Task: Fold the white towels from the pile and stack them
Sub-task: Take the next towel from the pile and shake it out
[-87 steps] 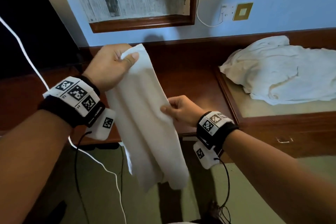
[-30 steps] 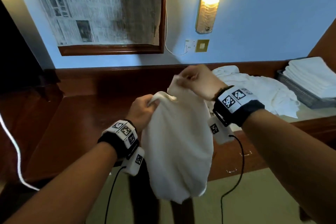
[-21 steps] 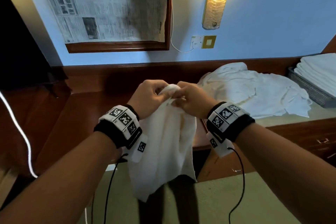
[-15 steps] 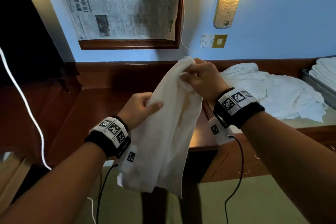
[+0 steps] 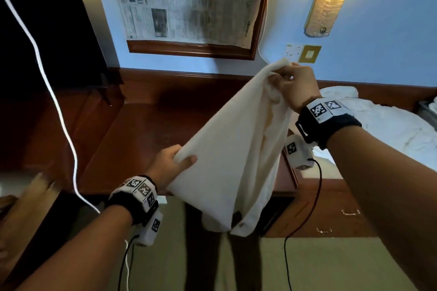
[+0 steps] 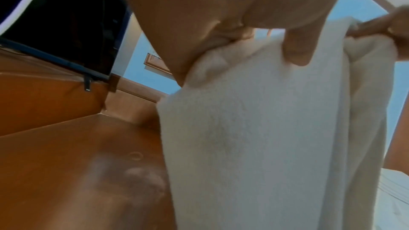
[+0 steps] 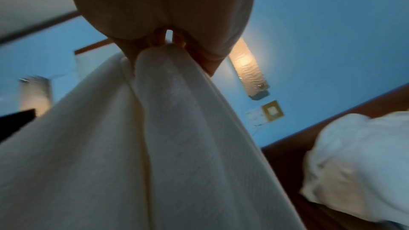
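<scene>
towel (image 5: 236, 149), one, hangs in the air over the wooden desk (image 5: 146, 130); two hands hold it: right hand (image 5: 294, 86) pinches its top corner, left hand (image 5: 171, 165) grips a lower edge. one rumpled pile (image 5: 387, 125) lies right.

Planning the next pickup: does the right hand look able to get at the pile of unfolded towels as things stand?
Probably not yet: the right hand pinches the held towel, so its grip is taken. The pile lies just beyond it, nothing between.
</scene>
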`<state>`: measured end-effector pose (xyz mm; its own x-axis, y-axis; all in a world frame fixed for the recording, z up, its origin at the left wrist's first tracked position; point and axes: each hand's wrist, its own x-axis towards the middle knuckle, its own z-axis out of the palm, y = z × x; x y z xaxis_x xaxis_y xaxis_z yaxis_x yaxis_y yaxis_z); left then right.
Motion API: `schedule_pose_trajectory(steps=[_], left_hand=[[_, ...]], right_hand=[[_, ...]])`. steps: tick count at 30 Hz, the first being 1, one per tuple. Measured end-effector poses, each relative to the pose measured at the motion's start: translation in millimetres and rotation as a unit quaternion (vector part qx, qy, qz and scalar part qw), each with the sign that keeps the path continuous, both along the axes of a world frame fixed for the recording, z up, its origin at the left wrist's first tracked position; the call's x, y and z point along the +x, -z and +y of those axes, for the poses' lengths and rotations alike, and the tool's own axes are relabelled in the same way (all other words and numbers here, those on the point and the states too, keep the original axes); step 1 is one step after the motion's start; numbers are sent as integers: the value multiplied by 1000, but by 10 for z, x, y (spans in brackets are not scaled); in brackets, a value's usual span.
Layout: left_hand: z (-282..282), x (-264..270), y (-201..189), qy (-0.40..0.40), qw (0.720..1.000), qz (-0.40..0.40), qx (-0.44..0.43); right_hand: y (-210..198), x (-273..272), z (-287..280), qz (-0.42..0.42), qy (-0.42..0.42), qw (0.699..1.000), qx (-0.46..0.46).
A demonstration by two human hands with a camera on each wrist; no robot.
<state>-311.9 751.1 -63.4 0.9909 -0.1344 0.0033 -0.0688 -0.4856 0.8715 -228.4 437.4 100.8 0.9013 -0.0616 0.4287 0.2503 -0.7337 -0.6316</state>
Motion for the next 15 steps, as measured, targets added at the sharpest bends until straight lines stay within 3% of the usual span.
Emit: schedule_pose_trajectory(steps=[7, 12, 15], left_hand=[[126, 27, 66, -12, 976, -9, 217], [249, 26, 165, -72, 991, -31, 110], [239, 65, 131, -134, 978, -106, 121]], right_hand=[[281, 94, -278, 33, 70, 997, 31], [424, 105, -491, 34, 90, 995, 26], [489, 37, -552, 28, 79, 996, 15]])
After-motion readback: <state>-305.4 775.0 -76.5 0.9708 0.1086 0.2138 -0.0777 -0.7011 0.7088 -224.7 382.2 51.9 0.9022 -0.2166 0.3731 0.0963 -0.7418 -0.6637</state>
